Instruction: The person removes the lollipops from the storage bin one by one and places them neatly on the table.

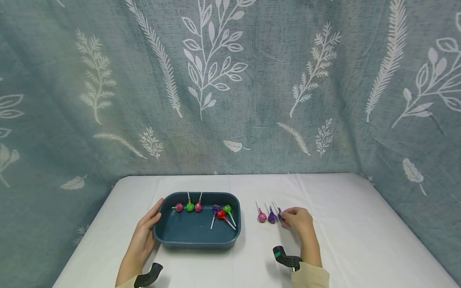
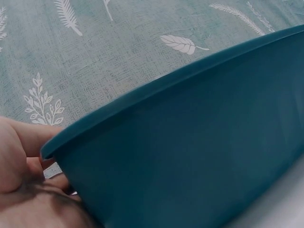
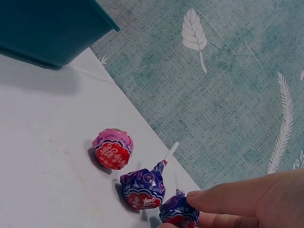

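A dark teal tray [image 1: 197,236] stands on the white table with several wrapped lollipops in it. At the tray's left end is my left hand [image 1: 144,230], its fairly straight fingers touching the rim and outer wall. My right hand [image 1: 297,220] pinches a purple lollipop [image 3: 178,209] between thumb and fingers, right of the tray; part of the candy is hidden by the fingers. Beside it lie another purple lollipop [image 3: 143,187] and a pink lollipop [image 3: 113,148], sticks pointing to the back.
In the tray, a red lollipop [image 1: 221,215], a green lollipop [image 1: 227,209] and a purple lollipop [image 1: 215,208] lie at the right. Pink and green ones, including a green lollipop [image 1: 190,207], are at the back left. A patterned curtain [image 1: 230,120] hangs behind the table.
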`<state>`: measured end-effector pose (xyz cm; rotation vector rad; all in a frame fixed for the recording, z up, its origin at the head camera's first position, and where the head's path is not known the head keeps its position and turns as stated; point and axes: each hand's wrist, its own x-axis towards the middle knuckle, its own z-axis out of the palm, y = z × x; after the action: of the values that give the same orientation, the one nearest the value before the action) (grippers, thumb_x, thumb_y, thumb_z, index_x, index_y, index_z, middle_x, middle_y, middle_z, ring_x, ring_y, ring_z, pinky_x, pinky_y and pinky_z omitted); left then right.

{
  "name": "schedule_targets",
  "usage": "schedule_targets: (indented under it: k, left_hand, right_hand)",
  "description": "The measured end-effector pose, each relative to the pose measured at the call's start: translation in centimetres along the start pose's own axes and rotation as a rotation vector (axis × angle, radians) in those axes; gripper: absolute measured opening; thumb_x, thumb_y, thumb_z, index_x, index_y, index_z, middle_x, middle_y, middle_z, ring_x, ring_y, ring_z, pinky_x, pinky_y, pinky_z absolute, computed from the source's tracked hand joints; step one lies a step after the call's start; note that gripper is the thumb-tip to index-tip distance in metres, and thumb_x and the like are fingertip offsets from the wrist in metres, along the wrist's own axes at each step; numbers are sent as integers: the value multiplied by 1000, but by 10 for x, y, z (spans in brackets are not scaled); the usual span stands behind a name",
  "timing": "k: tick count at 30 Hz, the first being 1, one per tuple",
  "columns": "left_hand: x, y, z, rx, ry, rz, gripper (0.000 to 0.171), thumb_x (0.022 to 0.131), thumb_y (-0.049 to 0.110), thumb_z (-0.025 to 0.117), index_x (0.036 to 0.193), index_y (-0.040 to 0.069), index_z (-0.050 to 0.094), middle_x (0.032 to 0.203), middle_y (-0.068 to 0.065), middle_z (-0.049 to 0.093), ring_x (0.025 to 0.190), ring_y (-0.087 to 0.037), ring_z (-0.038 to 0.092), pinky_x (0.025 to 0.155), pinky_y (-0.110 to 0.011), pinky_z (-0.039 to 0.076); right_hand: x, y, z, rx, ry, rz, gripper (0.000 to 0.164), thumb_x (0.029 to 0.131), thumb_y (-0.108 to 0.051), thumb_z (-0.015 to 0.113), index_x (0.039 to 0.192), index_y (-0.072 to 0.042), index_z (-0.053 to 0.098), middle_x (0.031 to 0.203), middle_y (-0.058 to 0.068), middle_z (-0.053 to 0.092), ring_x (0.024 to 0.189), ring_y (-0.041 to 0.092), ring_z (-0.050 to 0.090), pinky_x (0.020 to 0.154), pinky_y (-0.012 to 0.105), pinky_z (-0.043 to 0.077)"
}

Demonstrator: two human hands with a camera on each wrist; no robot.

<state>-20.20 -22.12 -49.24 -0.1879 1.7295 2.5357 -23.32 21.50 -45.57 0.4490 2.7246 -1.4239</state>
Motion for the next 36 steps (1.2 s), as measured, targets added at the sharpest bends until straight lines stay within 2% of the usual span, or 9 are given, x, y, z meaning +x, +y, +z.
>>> schedule_targets:
  k: [5, 14, 17, 21, 24, 29, 36]
  left_hand:
    - [0, 1, 0, -15, -10, 2, 53, 103, 12, 43, 154, 16, 28, 160, 5, 15, 146, -10, 8, 115, -32, 15]
    - [1, 1, -1, -22, -16, 2, 53, 103, 12, 43, 154, 15, 27, 160, 5, 15, 146, -10, 8, 115, -32, 16]
    - [1, 2, -1, -20, -13, -1, 53, 103, 12, 43, 154, 15, 27, 160, 5, 15, 146, -10, 8, 115, -32, 16]
    - [2, 1, -2, -16, -7, -3, 53, 103, 12, 43, 154, 14, 27, 160, 5, 16, 146, -11, 8, 115, -33, 15]
    - [2, 1, -2, -16, -5, -6, 52, 103, 12, 43, 153, 15, 28, 160, 5, 16, 146, -11, 8, 115, -33, 15]
    - [2, 0, -2, -12, -10, -6, 52, 103, 12, 43, 153, 15, 28, 160, 5, 15, 146, -11, 8, 115, -33, 15]
    - [3, 1, -2, 4, -1, 4, 51, 104, 12, 42, 153, 16, 29, 160, 5, 16, 146, -11, 8, 115, -33, 14]
  right_hand:
    - [0, 0, 1, 26, -17, 19, 25, 88, -10, 67, 99, 12, 64, 78, 12, 67, 60, 13, 65, 61, 25, 50]
    - [1, 2, 2, -8, -27, 20, 23, 88, -11, 67, 98, 10, 66, 74, 8, 67, 61, 14, 64, 78, 42, 48]
    - [1, 2, 3, -7, -26, 21, 24, 88, -12, 67, 98, 10, 66, 74, 8, 66, 61, 14, 63, 75, 39, 48]
    - [2, 3, 4, 9, -22, 28, 24, 88, -11, 67, 99, 10, 65, 75, 10, 66, 59, 13, 63, 64, 28, 49]
    - [3, 3, 4, 27, -19, 41, 24, 88, -10, 67, 100, 10, 64, 77, 11, 65, 59, 12, 63, 59, 24, 51]
    - [3, 3, 4, 45, -21, 50, 26, 88, -8, 66, 103, 12, 62, 81, 14, 65, 60, 13, 62, 59, 25, 55]
    - [0, 1, -1, 2, -13, 17, 29, 89, -11, 65, 104, 12, 61, 80, 14, 67, 60, 14, 64, 60, 28, 53]
